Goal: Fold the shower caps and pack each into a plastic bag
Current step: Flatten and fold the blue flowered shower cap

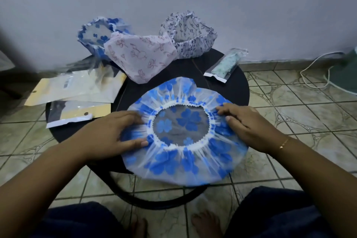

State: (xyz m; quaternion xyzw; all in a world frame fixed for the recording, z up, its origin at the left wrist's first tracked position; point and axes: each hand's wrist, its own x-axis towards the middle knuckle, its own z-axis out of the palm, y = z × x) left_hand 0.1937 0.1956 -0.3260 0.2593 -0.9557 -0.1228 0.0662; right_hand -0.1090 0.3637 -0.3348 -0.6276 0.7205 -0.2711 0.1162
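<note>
Tiled floor lay under the table (228, 75). You pressed the cap (179, 152), at its 6 o'clock edge, with left hand (114, 131) and right hand (249, 125), fingers flat, probably to smooth it before folding.

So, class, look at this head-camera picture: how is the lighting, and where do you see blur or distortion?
Head view: the light is dim and bluish, with soft shadows; the blue-flowered shower cap under the left hand and right hand is fairly sharp; the left edge smears dark and blurry; the wide lens bends the floor tiles toward the corners.
</note>
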